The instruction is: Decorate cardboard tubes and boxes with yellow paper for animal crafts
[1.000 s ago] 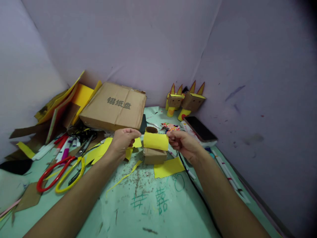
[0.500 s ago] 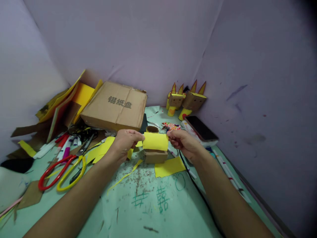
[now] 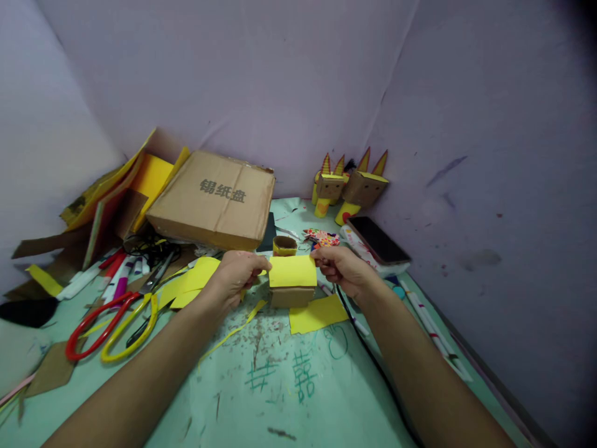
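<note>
A small piece of yellow paper (image 3: pixel 293 271) is stretched between my two hands, over the top of a little cardboard box (image 3: pixel 292 297). My left hand (image 3: pixel 240 274) pinches its left edge between thumb and finger. At the right corner, my right hand (image 3: pixel 342 267) pinches it the same way. Below the box, to the right, lies another yellow paper piece (image 3: pixel 317 313). Just behind the box stands a short cardboard tube (image 3: pixel 284 245) with yellow on its outside. Whether the paper fully touches the box top I cannot tell.
Scissors (image 3: pixel 119 323) with red and yellow handles lie at left, near markers (image 3: pixel 122 280) and yellow scraps (image 3: pixel 198 280). Behind is a large cardboard box (image 3: pixel 214 202). Horned cardboard figures (image 3: pixel 364 190) stand at the back right, with a phone (image 3: pixel 379 239) and a black cable (image 3: pixel 373 358) nearer.
The yellow paper has come down slightly toward the small box, both hands lowering with it. More of the tube shows behind. The camera view has shifted a little.
</note>
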Demonstrator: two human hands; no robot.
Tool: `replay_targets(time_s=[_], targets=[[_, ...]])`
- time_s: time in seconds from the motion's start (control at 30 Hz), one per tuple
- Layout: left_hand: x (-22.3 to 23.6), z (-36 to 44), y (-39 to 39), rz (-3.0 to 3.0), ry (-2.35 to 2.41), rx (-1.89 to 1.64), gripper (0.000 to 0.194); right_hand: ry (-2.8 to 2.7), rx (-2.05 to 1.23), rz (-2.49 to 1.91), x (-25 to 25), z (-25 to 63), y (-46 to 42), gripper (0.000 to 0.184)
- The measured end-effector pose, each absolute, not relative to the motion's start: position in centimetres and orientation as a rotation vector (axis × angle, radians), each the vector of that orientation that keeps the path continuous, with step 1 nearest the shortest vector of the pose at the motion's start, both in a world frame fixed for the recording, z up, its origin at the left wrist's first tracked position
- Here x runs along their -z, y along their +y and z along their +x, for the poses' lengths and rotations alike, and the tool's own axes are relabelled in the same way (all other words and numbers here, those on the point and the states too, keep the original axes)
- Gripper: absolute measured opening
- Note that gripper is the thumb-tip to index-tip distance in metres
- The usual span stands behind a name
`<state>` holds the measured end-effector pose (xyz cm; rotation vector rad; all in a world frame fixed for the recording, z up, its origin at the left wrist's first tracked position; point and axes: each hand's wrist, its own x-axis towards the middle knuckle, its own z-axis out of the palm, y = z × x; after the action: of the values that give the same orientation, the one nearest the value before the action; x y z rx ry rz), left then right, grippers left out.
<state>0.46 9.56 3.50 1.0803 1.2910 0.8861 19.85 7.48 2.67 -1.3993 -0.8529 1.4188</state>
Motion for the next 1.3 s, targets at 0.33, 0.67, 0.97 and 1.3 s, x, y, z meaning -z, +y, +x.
replay_targets(time_s=[0.33,0.67,0.97,1.3], targets=[[-3.01,0.59,9.65,1.107,1.314,-0.879,0.023,-0.860,-1.403,-1.472,-2.35,19.84,7.16,0.016],[-3.56,0.85,9.15,1.141,1.394,-0.875,0.018,-0.898,-1.342,-1.499,-2.29,19.67,7.02,0.016],[-3.83,0.94,9.01,1.209,1.461,-0.891,0.014,-0.959,-1.286,-1.529,-2.21,19.50,6.81,0.013],[-3.80,0.93,9.13,1.225,1.495,-0.878,0.016,-1.017,-1.203,-1.540,-1.71,19.46,7.01,0.010]])
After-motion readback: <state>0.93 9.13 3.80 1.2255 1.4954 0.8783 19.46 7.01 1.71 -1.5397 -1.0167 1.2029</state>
